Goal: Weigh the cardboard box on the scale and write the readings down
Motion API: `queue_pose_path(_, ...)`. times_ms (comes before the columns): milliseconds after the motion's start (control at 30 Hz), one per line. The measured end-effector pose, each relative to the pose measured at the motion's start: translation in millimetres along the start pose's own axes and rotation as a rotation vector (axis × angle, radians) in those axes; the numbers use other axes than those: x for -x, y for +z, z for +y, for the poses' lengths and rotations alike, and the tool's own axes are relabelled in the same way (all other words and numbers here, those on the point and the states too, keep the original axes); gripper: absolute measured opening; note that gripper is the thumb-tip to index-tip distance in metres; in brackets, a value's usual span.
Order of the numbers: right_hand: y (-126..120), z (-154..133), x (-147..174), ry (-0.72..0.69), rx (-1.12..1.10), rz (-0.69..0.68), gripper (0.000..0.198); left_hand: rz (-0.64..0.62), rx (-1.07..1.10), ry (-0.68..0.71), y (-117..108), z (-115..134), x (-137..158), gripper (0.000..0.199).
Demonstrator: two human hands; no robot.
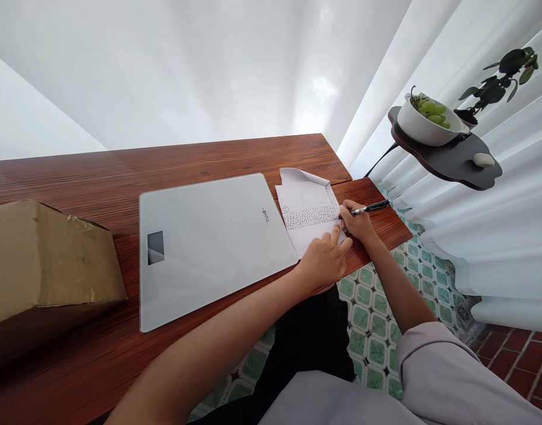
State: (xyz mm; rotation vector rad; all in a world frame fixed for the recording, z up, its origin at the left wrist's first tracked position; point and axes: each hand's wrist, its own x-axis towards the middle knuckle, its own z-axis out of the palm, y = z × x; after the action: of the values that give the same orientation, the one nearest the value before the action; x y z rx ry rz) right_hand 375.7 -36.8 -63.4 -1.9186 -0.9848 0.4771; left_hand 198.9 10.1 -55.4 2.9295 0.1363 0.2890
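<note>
My right hand (357, 222) is closed around a black pen (371, 207), its tip down at the right side of a sheet of paper (304, 195). Rows of small dark handwriting cover the middle of the sheet, and its far edge curls up. On the near part of the paper rests my left hand (326, 258), fingers apart and holding nothing, close to the pen tip. Just left of the paper lies a large pale glass board (209, 248) with a small dark display window; it seems to touch the paper's edge.
A cardboard box (76, 254) stands on the left of the brown wooden table (200, 156). At the far right, a small dark side table (452, 154) bears a white bowl (423, 127) of green grapes, a potted plant (492, 88) and a pale rounded object (483, 160). White curtains hang behind.
</note>
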Motion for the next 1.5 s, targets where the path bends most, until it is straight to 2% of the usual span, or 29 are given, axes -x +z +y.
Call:
queue_pose_path(400,-0.6,1.9,0.5,-0.011,-0.025,0.011,0.034,0.001,-0.004,0.003,-0.8,0.1,0.8,0.027)
queue_pose_path(700,-4.6,2.4,-6.1,-0.080,0.044,0.233,0.041,-0.049,0.011,-0.002,-4.8,1.1,0.5,0.027)
queue_pose_path(967,-7.8,-17.6,-17.6,-0.106,0.202,0.183,0.025,-0.042,-0.015,0.006,-2.3,1.2,2.0,0.029)
queue_pose_path(1167,9.1,-39.8,-47.0,-0.106,0.301,0.146,0.026,-0.025,-0.020,0.001,-0.2,2.8,1.6,0.031)
queue_pose_path(1300,20.0,-37.1,-53.3,-0.101,0.342,0.152,0.024,-0.017,-0.017,0.009,0.6,3.1,1.2,0.028)
queue_pose_path(1500,20.2,-24.0,-49.7,-0.098,0.372,0.137,0.024,0.007,-0.012,0.013,0.3,3.3,1.0,0.026)
